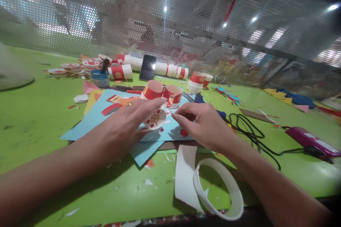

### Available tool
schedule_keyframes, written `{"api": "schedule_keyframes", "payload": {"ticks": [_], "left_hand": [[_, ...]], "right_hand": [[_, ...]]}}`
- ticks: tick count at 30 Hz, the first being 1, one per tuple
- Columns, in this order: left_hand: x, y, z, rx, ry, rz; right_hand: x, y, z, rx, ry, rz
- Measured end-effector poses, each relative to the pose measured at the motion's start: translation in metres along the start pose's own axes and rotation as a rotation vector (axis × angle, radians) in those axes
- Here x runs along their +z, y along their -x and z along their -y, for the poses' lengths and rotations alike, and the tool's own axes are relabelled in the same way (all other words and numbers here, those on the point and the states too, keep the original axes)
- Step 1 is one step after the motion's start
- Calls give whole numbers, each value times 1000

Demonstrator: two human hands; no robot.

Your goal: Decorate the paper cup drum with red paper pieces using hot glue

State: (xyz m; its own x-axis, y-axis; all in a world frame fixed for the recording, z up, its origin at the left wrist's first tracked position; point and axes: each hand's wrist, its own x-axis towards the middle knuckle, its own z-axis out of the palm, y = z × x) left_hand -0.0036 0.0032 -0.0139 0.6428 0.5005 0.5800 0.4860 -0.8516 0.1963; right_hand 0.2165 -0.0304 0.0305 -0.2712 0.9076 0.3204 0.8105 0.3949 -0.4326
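Note:
My left hand (126, 118) is curled round a small white paper cup piece (157, 120), whose round face is tipped toward me and bears red squares and a yellowish centre pattern. Close to its right, my right hand (201, 122) has thumb and forefinger pinched together; whatever is between the tips is too small to name. Beneath both hands lie light blue paper sheets (87, 122) with red scraps on them. Just beyond my fingers stand a red and white paper cup (153, 89) and a cut red cup piece (174, 95).
A white paper ring (238, 198) with a flat strip lies at the near edge. To the right are a purple corded device (310, 140) and its black cable (247, 131). A blue jar (99, 78), a phone (147, 68) and stacked cups (161, 69) stand at the back.

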Motion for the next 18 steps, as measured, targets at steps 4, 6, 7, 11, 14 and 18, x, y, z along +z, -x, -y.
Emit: {"api": "schedule_keyframes", "payload": {"ticks": [4,6,7,11,14,18], "left_hand": [[-1,-1,10,-220,227,-47],[-3,-2,15,-321,355,-30],[-3,-2,16,-362,408,-14],[-3,-3,17,-437,532,42],[-1,-3,15,-434,536,50],[-1,-2,15,-379,503,24]], "right_hand": [[-1,-1,-1,-1,43,2],[-1,-1,-3,-6,51,12],[-1,-1,-3,-5,51,17],[2,-2,-6,-33,1,22],[7,-1,-5,-98,-44,40],[13,4,-2,-141,-15,82]]}}
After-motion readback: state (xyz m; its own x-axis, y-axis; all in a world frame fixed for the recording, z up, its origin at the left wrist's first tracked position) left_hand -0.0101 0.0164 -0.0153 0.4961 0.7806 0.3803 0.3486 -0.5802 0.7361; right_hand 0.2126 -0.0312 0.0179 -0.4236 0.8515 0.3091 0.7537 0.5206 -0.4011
